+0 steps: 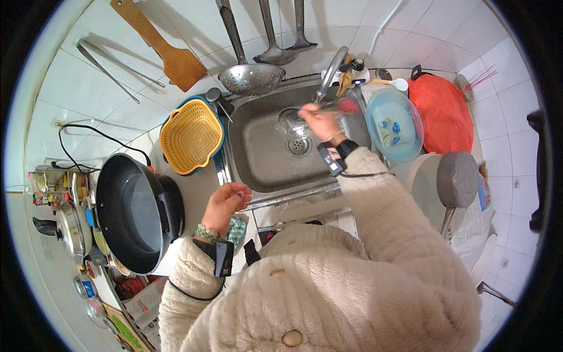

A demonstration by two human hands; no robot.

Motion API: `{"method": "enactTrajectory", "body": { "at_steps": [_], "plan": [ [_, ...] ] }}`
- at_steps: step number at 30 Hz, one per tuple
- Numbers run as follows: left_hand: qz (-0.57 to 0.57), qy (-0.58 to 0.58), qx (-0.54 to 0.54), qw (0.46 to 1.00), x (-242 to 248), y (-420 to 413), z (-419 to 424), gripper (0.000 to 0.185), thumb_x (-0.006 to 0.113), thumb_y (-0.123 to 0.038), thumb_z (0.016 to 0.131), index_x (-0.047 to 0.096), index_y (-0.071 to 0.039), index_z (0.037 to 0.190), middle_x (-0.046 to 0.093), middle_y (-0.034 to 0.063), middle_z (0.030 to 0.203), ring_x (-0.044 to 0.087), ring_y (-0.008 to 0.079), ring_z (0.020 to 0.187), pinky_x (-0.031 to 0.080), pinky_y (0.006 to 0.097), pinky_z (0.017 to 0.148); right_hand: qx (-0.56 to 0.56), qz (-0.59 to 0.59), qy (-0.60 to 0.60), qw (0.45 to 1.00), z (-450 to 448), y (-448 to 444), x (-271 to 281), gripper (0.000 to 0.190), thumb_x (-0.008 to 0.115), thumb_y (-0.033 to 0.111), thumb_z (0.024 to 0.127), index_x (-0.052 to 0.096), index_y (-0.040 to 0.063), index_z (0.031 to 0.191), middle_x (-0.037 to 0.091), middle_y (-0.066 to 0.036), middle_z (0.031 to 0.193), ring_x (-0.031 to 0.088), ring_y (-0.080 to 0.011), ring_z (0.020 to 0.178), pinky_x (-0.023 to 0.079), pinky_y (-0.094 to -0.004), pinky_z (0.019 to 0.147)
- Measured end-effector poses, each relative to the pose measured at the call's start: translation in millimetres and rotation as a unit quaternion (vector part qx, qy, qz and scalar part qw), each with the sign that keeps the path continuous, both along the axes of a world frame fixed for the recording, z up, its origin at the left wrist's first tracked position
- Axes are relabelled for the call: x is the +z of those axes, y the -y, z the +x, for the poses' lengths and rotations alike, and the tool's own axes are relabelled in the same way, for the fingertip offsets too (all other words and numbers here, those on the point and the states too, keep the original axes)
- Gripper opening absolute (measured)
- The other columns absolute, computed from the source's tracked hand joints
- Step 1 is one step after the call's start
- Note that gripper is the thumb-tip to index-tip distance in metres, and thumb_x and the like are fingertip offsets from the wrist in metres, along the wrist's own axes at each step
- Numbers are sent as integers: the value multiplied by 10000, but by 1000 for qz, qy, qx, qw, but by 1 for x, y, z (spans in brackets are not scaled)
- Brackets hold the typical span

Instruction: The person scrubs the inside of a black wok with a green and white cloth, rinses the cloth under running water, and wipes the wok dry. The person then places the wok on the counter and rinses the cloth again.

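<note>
My right hand (323, 124) is over the steel sink (259, 154), just below the curved metal faucet (335, 70). It grips a slim utensil with a red end (347, 106), too motion-blurred to name exactly. Bright water (300, 128) shows in the basin beside this hand, above the drain strainer (300, 146). My left hand (225, 204) hovers by the sink's front left corner, fingers loosely curled and apart, with no object seen in it. A green and white patterned cloth or sponge (237, 231) lies beside the left wrist.
Left of the sink are a yellow plastic basket (192, 136) and a deep black electric pan (134, 215). At right stand a blue translucent basin (393, 125), a red bag (442, 114) and a small saucepan (458, 179). A skimmer (251, 78) and ladles (275, 53) hang above the sink.
</note>
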State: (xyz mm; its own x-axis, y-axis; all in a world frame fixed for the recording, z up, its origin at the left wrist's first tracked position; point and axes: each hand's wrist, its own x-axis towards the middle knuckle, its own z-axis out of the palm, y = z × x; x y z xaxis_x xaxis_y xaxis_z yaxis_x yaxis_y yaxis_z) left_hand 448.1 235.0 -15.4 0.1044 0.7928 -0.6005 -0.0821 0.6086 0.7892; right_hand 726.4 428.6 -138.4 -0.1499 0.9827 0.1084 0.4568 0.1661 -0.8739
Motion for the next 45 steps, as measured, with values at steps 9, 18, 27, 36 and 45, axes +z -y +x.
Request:
{"method": "enactTrajectory", "body": {
  "at_steps": [9,18,27,36,45],
  "plan": [
    [10,7,25,1000,2,7,-10,213,484,-57,882,535,-7,1083,604,99,1036,595,173,922,479,281,801,197,238,341,888,-1,2,56,96,596,109,730,590,102,825,592,-97,995,529,-309,1075,449,-397,859],
    [23,15,33,999,-6,15,-15,200,505,-67,873,547,-22,1063,613,78,1010,597,163,901,476,277,784,96,285,241,923,21,29,65,112,592,122,748,561,85,848,598,-96,1086,508,-306,1104,367,-426,972],
    [17,29,44,998,-9,29,-17,214,463,-38,883,528,-27,1087,605,77,1035,591,165,926,471,281,791,-25,69,232,970,3,-31,26,429,401,458,914,498,59,1036,593,-246,704,563,-460,678,435,-524,617],
    [20,41,67,997,-16,35,-23,202,489,-55,878,531,-40,1075,605,64,1027,591,164,930,466,281,794,-61,14,-66,996,25,0,-1,341,429,360,940,532,49,1037,598,-161,839,576,-342,789,438,-389,703],
    [37,61,81,994,-16,46,-26,189,486,-57,886,528,-40,1070,606,70,1028,587,165,919,467,286,789,-53,63,-74,994,-6,3,17,265,448,272,943,493,14,897,536,-161,792,522,-329,747,413,-390,682]
  ]
}}
